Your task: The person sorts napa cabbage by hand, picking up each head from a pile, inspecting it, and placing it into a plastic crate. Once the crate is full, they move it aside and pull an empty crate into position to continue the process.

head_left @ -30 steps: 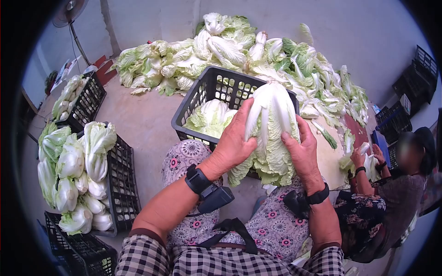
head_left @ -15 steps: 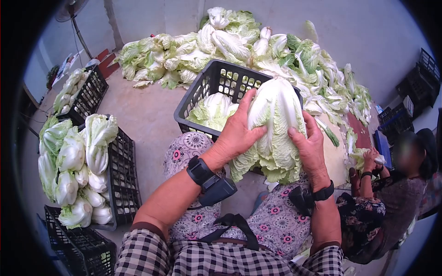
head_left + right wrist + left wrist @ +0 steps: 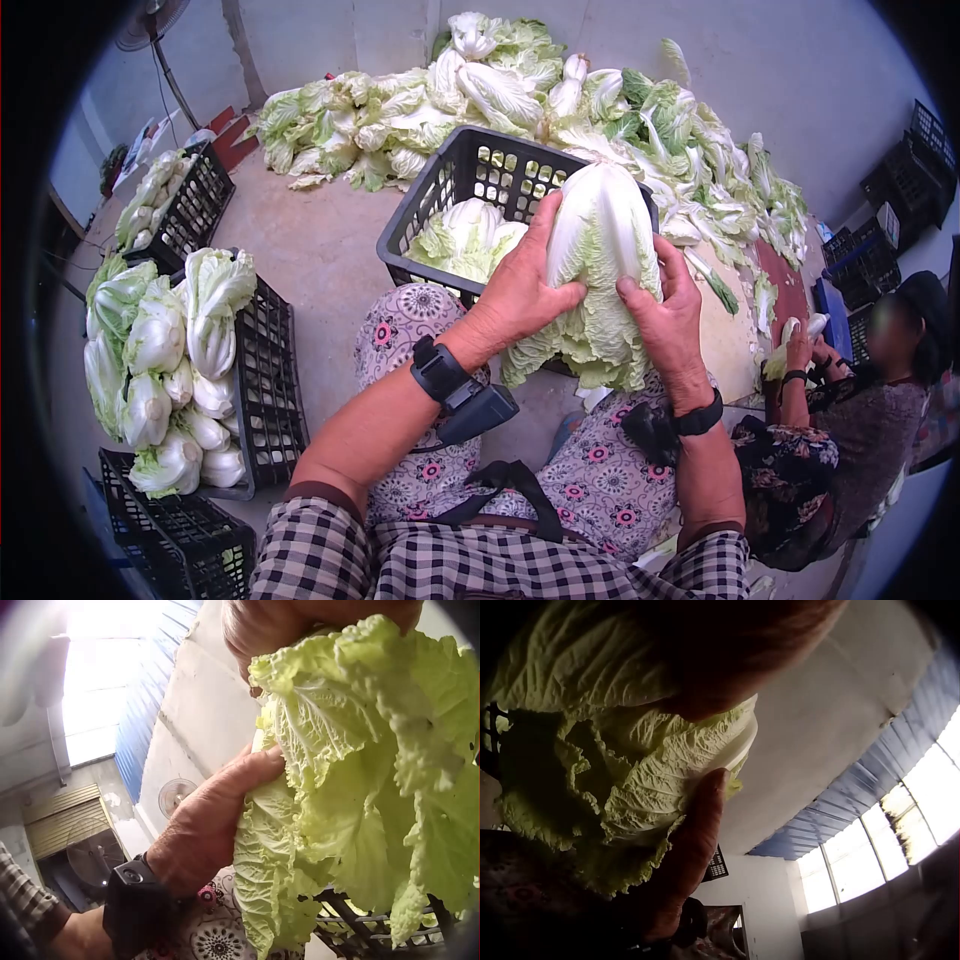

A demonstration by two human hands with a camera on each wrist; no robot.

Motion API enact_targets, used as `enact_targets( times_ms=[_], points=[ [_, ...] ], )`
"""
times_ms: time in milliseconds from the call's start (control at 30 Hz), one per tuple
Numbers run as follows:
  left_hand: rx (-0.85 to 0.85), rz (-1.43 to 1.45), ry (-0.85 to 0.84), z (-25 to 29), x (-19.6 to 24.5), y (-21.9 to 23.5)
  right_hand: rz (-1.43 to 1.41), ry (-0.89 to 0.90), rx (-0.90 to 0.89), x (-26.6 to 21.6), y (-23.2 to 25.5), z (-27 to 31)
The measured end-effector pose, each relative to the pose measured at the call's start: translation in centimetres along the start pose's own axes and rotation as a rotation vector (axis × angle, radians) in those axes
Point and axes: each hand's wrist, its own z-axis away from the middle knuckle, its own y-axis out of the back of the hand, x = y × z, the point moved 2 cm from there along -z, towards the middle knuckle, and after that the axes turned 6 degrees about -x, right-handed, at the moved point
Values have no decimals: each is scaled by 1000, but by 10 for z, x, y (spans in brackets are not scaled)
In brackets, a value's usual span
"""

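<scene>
Gripping a Chinese cabbage [image 3: 600, 235] from its 2 sides, the left hand [image 3: 518, 288] and right hand [image 3: 668, 322] face each other with the head directly between them. Both hands are curved round it, thumbs laid on the face towards the body and fingers wrapped along the flanks; their hidden fingertips cannot be told. The cabbage's long axis runs away from the body, its pale stem end farthest out and its loose, frilly leaf end nearest the lap, so both hands hold it below the stem end.

Just past the hands stands a black crate [image 3: 425, 272], its open top lying forward and to the left. The left hand is nearer to that opening, while the cabbage's stem end overlaps the crate's right part in the head view; whether they touch cannot be told. Another cabbage [image 3: 460, 238] lies inside, towards the crate's left end.

Farther out, a long heap of cabbages [image 3: 400, 120] lies beyond the crate by the wall. Well to the left, a filled crate [image 3: 272, 400] stands beside the patterned trousers [image 3: 408, 325]; to the right sits another person [image 3: 865, 440].
</scene>
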Motion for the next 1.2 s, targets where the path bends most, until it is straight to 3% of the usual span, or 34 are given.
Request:
enact_targets(
  times_ms=[100, 200, 300, 533, 633, 733, 833, 933, 1033, 1067, 1167, 1200],
  points=[
    [49, -93, -17, 0, -3, 3, -2, -14, 6, -1, 2, 1],
    [-1, 60, 11, 0, -4, 13, 47, -1, 10, -1, 6, 0],
    [20, 36, 6, 2, -2, 9, 29, -20, -2, -2, 8, -1],
    [-183, 285, -48, 2, 1, 7, 82, 24, 33, 5, 5, 1],
    [-154, 231, -98, 0, -3, 10, 60, 45, 35, 4, 4, 1],
    [-6, -20, -100, 1, -1, 3, 84, 52, 12, 10, 1, 2],
    [11, -13, 42, 1, 3, 9, 154, 53, 19, 9, 4, 0],
    [98, -92, -126, -1, -8, 14, 216, 67, 27, 9, 9, -2],
    [76, 213, 47, 3, -5, 16, 218, 74, 46, 8, 10, 0],
    [127, 156, 16, 0, -13, 15, 192, 89, 49, 6, 9, 0],
    [-14, 257, 112, 0, 0, 16, 109, 123, 43, 5, 4, 0],
    [9, 265, 101, 0, 0, 15, 77, 124, 41, 7, 4, 0]
  ],
)
